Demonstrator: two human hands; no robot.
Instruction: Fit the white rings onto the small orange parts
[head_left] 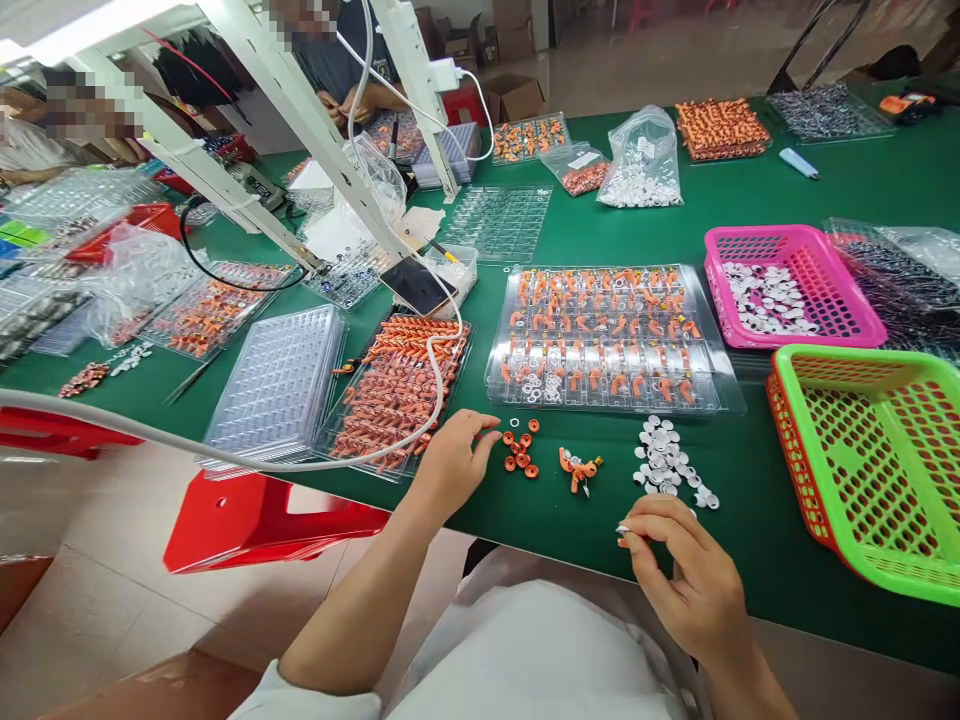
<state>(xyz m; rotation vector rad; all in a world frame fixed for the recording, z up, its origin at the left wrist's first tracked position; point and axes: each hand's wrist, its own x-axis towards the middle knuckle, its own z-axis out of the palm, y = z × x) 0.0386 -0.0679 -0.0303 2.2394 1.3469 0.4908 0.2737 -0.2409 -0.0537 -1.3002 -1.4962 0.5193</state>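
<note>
A red stool stands beside the table.

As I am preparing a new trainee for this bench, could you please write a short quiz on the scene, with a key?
1. True or false: the pink basket holds white pieces.
2. What does the right hand hold between its fingers?
3. Which of these is nearest the left hand?
A) the black phone
B) the orange-red caps
C) the green basket

Key:
1. True.
2. A small white piece.
3. B.
</note>
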